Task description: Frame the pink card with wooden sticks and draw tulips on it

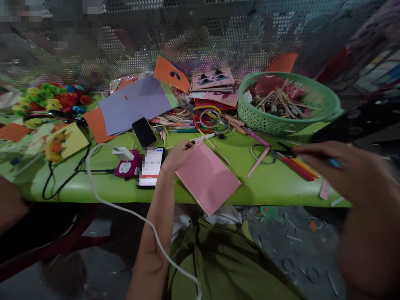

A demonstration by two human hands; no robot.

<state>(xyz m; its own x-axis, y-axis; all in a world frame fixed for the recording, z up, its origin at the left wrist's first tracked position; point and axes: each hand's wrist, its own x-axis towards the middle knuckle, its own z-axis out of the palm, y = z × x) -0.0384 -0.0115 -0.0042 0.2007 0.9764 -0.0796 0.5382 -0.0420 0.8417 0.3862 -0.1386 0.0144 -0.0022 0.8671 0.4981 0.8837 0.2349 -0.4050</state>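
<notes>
My left hand (181, 153) grips the upper left corner of a square pink paper sheet (211, 177), fingers closed over its edge. The sheet reaches over the table's front edge. A thin wooden stick (215, 146) lies beside its upper edge. My right hand (336, 164), smeared by motion, is closed around a tool with dark pointed jaws (283, 147) and a bit of blue at the hand; its exact kind is unclear. Red and orange pens (296, 167) lie below it. Left of them, a narrow pink strip (258, 161) crosses a metal ring (254, 152).
A green basket (259, 121) of sticks and scraps stands at the back right. Phones (144, 132), a purple power socket (126, 166) and a white cable (125, 207) are at left. Colored paper (134, 102) lies behind. Another person's hand (11, 204) shows at far left.
</notes>
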